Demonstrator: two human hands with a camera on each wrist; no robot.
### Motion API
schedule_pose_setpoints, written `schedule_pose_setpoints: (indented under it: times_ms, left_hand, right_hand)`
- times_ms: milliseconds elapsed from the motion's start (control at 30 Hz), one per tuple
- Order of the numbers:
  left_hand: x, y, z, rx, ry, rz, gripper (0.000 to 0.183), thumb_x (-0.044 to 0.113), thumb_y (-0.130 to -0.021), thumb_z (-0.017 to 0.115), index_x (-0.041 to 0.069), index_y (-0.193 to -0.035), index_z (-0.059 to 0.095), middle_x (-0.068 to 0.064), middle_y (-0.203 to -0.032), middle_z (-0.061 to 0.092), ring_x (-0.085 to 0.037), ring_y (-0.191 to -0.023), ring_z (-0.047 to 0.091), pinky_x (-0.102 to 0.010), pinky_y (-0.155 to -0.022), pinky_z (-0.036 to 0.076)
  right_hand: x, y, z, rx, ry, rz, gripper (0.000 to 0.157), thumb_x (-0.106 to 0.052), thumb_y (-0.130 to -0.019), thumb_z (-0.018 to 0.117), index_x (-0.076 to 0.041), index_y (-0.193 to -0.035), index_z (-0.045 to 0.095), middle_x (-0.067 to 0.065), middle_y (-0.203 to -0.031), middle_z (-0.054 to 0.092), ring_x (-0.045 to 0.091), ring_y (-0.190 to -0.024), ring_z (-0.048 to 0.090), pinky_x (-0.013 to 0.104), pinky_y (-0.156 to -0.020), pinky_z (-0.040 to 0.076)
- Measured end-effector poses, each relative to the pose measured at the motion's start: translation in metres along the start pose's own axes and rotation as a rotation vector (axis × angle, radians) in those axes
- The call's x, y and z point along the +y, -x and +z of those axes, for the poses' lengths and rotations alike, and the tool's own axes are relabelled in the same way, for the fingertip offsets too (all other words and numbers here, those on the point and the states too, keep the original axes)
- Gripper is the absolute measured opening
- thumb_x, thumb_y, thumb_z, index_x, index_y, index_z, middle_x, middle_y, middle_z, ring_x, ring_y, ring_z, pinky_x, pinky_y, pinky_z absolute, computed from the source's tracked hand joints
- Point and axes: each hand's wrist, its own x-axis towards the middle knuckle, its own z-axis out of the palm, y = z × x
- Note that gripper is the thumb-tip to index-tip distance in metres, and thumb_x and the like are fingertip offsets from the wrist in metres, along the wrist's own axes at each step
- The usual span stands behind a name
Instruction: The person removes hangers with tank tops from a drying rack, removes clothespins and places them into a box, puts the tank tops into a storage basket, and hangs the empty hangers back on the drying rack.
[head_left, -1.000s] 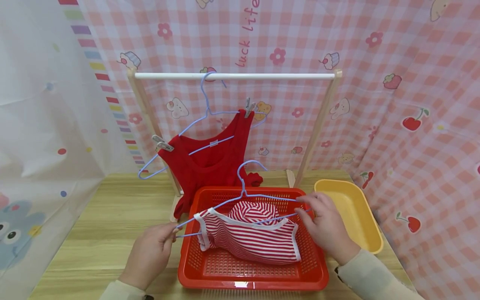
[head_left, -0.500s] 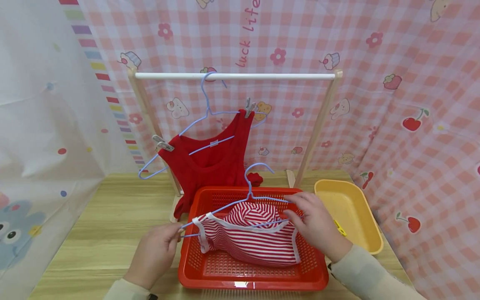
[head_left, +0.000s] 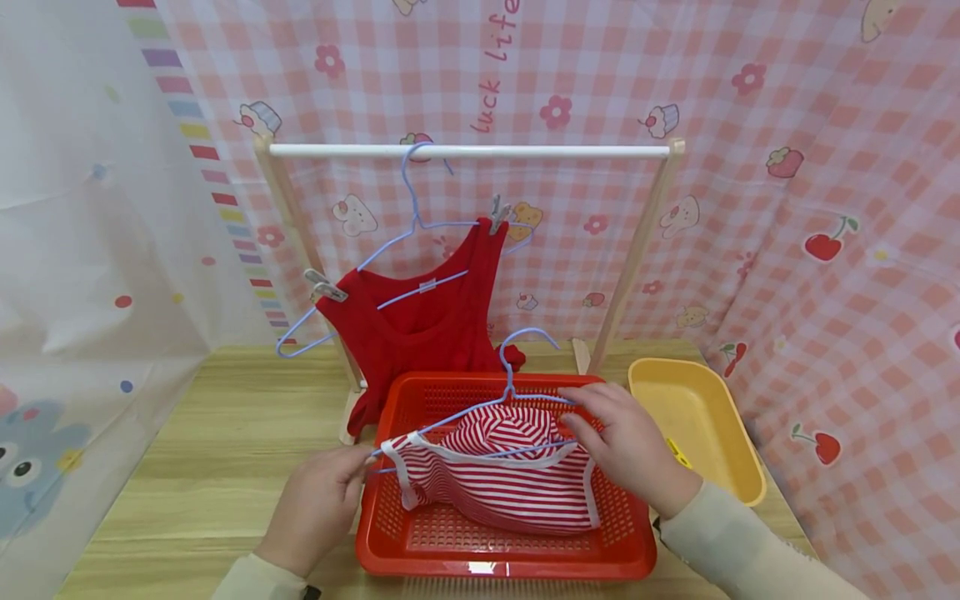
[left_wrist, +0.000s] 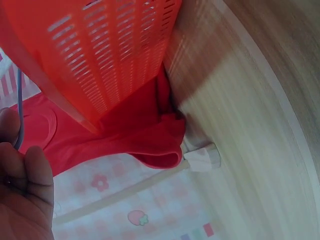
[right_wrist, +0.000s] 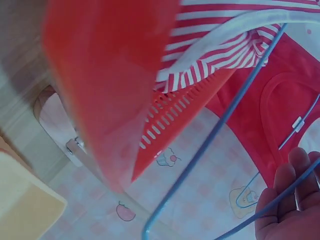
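Observation:
A red-and-white striped sleeveless top [head_left: 510, 496] lies in the red basket [head_left: 487, 569], its white-trimmed left strap round one arm of a light-blue clothes hanger [head_left: 510, 383]. My left hand [head_left: 318, 504] pinches the hanger's left end, just outside that strap. With its fingers and thumb, my right hand [head_left: 633, 454] holds the hanger's right arm above the basket's right side. In the right wrist view, the upper wire crosses the fingers [right_wrist: 285, 185], while the lower wire [right_wrist: 215, 133] runs out of the neckline. My right thumb is hidden there.
Behind, a red tank top [head_left: 420, 333] hangs from a white rail [head_left: 570, 152] on another blue hanger, held by grey clothespins [head_left: 326, 287]. A yellow tray [head_left: 708, 417] with a small yellow clip [head_left: 678, 452] stands right of the basket.
The hanger has slid to the right, its left end drawing closer to the striped strap, with my left hand following. My right hand has shifted left along the hanger, uncovering the yellow clip.

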Motion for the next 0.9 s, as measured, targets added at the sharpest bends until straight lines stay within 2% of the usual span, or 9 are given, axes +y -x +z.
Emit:
schedule_pose_setpoints:
  times_ms: [267,567,733,900]
  left_hand:
    - [0.003,-0.002,0.001,0.010,-0.004,0.022,0.019,0.006,-0.093,0.075,0.019,-0.107,0.078,-0.001,-0.093,0.078,-0.021,-0.085,0.073,-0.046,-0.081,0.061]
    - [0.005,-0.003,0.004,-0.008,-0.005,0.012,0.020,0.005,-0.092,0.075,0.019,-0.107,0.079,-0.003,-0.096,0.079,-0.024,-0.088,0.074,-0.048,-0.083,0.062]
    - [0.008,-0.004,0.007,-0.026,-0.017,0.008,0.022,0.006,-0.093,0.075,0.019,-0.109,0.079,-0.002,-0.098,0.079,-0.024,-0.088,0.074,-0.048,-0.084,0.062]
    - [0.009,-0.004,0.009,-0.010,-0.039,0.033,0.021,0.006,-0.093,0.075,0.020,-0.108,0.078,-0.001,-0.097,0.080,-0.023,-0.087,0.074,-0.046,-0.083,0.061]
  right_hand:
    - [-0.005,-0.010,-0.005,-0.004,0.032,-0.062,0.030,-0.015,-0.095,0.078,-0.008,-0.124,0.075,0.005,-0.114,0.078,0.023,-0.104,0.067,0.046,-0.089,0.058]
    - [-0.009,-0.019,-0.006,-0.050,0.064,-0.082,0.027,-0.020,-0.096,0.077,-0.008,-0.121,0.077,0.004,-0.109,0.078,0.024,-0.104,0.067,0.046,-0.091,0.057]
    - [-0.011,-0.023,-0.005,-0.033,0.083,-0.129,0.026,-0.017,-0.095,0.078,-0.009,-0.119,0.078,0.005,-0.108,0.078,0.024,-0.101,0.066,0.046,-0.089,0.056]
    - [-0.013,-0.029,-0.005,-0.019,0.090,-0.154,0.021,-0.019,-0.096,0.077,-0.010,-0.115,0.080,0.007,-0.111,0.078,0.025,-0.102,0.065,0.045,-0.089,0.053]
